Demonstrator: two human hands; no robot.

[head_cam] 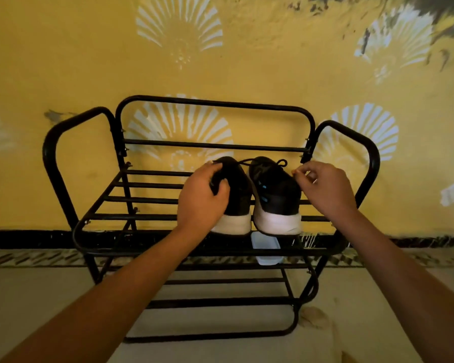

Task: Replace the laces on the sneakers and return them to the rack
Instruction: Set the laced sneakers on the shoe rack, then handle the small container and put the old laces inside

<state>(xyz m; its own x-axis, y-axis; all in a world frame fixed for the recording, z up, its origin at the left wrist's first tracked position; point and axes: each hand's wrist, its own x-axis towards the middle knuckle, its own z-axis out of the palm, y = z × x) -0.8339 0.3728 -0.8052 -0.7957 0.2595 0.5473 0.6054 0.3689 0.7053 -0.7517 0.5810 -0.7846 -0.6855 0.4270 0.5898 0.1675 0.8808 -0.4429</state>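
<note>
- On the top shelf of the black metal rack (142, 200), both sneakers stand side by side, heels and white soles toward you, toes toward the wall.
- Left sneaker (237, 197) and right sneaker (278, 197) are touching or nearly so at the heels. Both sit upright across the shelf bars.
- Dark laces (281, 162) are threaded in. A bow shows on top of the right sneaker, and one strand runs across toward the left one.
- Your left hand (202, 200) grips the left sneaker: fingers curled over its top, thumb pressed against the near side.
- Your right hand (325, 189) is just beside the right sneaker's outer side. Thumb and forefinger tips meet, other fingers curled. Cannot tell whether a lace end is pinched between them.
- Hands are well apart, one on each side of the pair.
- Next shelf down holds one flat white object (266, 244), lying under the right sneaker. What it is, cannot tell.
- Rack backs onto a yellow wall (273, 61) with pale fan motifs and stands on a pale floor (37, 297).
</note>
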